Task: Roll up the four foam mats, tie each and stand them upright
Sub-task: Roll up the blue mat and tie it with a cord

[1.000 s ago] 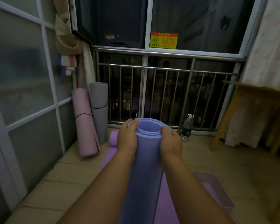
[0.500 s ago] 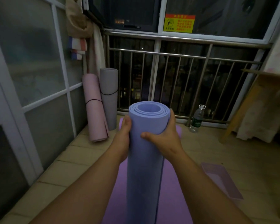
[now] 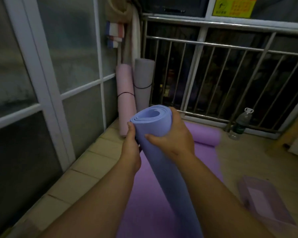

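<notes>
Both hands clasp the top end of a rolled blue mat (image 3: 162, 169). On its left side, the left hand (image 3: 131, 143) lays its thumb up against the roll, its fingers hidden behind. From the right, the right hand (image 3: 172, 140) wraps round, thumb lying across the front and fingers curled over the far side. Both forearms reach forward from the bottom edge. The roll leans, its open top tipped left and its lower end out of view. Under it a purple mat (image 3: 153, 203) lies on the tiled floor (image 3: 93, 162), partly rolled at its far end. A pink roll (image 3: 126, 103) and a grey roll (image 3: 144, 74) stand in the corner, each tied with a dark band. A water bottle (image 3: 239, 124) stands by the railing (image 3: 213, 74), and a pink tray (image 3: 265, 203) lies at right.
</notes>
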The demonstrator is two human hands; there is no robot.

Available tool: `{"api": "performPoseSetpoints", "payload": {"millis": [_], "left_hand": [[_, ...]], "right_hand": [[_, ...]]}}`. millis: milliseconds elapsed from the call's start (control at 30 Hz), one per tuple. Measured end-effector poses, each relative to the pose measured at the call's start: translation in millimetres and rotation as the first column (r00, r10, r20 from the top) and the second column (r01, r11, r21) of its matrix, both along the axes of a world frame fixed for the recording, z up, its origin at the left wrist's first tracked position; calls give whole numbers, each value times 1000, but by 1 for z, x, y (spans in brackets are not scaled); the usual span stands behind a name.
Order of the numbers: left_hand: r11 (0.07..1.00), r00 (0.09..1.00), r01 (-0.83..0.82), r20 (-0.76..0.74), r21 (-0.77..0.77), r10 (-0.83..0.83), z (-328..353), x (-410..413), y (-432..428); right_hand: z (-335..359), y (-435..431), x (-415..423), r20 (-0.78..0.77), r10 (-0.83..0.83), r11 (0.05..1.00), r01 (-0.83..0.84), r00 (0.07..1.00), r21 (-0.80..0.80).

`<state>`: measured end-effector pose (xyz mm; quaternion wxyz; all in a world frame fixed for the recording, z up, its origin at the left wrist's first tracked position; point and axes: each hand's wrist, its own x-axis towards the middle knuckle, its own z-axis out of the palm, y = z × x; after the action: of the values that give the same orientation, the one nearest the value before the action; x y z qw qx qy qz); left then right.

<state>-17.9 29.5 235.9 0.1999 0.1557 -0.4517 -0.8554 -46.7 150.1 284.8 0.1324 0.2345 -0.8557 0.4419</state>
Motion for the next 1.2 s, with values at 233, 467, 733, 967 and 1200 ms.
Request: {"api": "performPoseSetpoints", "payload": {"millis": [233, 467, 733, 967, 1200], "left_hand": [[997, 992, -66, 110, 28, 63, -46, 29, -60], [999, 946, -19, 322, -44, 32, -106, 57, -127], [975, 829, -60, 534, -213, 167, -181, 78, -188], [866, 587, 75, 724, -495, 363, -265, 101, -212], [691, 419, 516, 852, -507, 313, -327, 141, -206]], "right_hand": [[-32, -79, 10, -24, 79, 967, -71, 997, 245], [-57, -125, 8, -4, 124, 916, -113, 992, 384], [-79, -171, -3, 14, 150, 836, -134, 989, 532], [-147, -216, 10, 122, 242, 731, -263, 963, 630], [-198, -239, 27, 186, 281, 610, -325, 942, 723]]}}
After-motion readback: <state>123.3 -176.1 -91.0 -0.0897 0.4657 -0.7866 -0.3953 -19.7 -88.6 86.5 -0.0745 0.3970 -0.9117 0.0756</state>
